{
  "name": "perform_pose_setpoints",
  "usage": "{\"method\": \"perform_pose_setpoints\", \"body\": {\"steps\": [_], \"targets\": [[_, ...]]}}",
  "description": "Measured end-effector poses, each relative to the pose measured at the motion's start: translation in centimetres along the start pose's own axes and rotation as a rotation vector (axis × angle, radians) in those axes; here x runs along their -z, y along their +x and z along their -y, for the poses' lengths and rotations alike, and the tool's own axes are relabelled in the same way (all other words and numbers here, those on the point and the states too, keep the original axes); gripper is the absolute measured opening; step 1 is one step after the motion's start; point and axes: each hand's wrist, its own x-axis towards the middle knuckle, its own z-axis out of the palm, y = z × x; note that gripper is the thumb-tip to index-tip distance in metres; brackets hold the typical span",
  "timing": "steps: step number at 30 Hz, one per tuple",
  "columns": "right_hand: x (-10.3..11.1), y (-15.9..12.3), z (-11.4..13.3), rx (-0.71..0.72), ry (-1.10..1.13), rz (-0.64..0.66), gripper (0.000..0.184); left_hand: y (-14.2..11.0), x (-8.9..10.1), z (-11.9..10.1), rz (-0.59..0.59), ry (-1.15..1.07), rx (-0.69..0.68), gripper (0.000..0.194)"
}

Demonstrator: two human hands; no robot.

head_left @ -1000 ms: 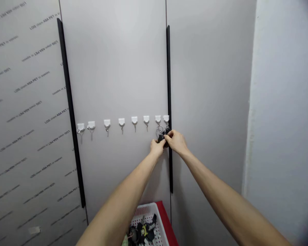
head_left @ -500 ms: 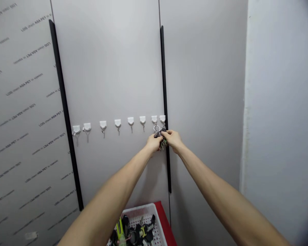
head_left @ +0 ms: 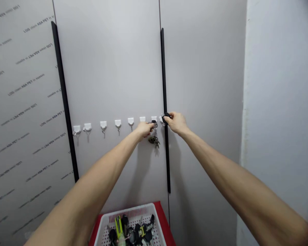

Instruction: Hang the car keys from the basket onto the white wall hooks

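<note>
My left hand (head_left: 144, 130) is closed on a bunch of keys (head_left: 154, 139) by its ring, just in front of the right part of the hook row. The keys and metal charms dangle below the fingers. Between thumb and fingers, my right hand (head_left: 178, 122) pinches a small black object (head_left: 166, 118); its exact kind is unclear. That object is beside the rightmost white hook (head_left: 161, 119), next to the black door handle (head_left: 166, 143). Another white hook (head_left: 154, 118) is partly hidden behind the key ring, and my left hand partly covers the one beside it.
Several white adhesive hooks (head_left: 117, 123) run in a row across the pale cabinet door (head_left: 105, 68). Below, a white plastic basket (head_left: 157, 218) with dark items and a yellow-green tool (head_left: 119, 228) rests on a red surface (head_left: 166, 225). A wall (head_left: 279, 102) stands at the right.
My hands have come apart from the shared bunch of keys. The left moved up and left with the keys; the right moved up and right with the black object.
</note>
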Motion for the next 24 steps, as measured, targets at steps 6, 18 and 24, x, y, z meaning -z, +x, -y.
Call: {"method": "perform_pose_setpoints", "body": {"steps": [6,18,24], "targets": [[-1.4,-0.4,0.2,0.052,0.143,0.024,0.027,1.3,0.3,-1.7,-0.125,0.116,-0.169,0.015],[-1.8,-1.2,0.0,-0.001,0.333,0.161,0.021,3.4,-0.2,-2.4,-0.186,0.378,-0.159,0.022],[-1.3,-1.7,0.0,-0.05,0.327,0.171,0.021,2.8,0.0,-2.8,-0.076,0.401,-0.002,0.02]]}}
